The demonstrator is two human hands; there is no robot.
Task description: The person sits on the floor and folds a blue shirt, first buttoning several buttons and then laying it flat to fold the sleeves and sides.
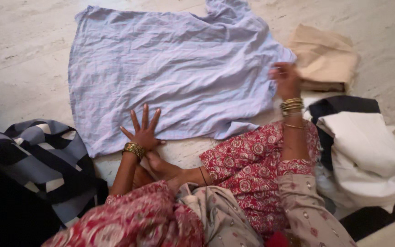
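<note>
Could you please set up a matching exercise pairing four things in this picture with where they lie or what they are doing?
Things:
1. lilac garment
2. beige folded cloth
3. left hand
4. striped cloth

Places or states:
A. pressed flat, fingers spread, on the garment's near edge
B. spread open on the pale floor
C. bunched at the left edge of the view
D. beyond the right hand, at the garment's right side

Pairs: 1-B, 2-D, 3-A, 4-C

Soft, dim indoor light falls evenly on the pale floor (24,55); the darkest shadow lies at its lower left corner. The right hand (286,80) is motion-blurred; no glare.
</note>
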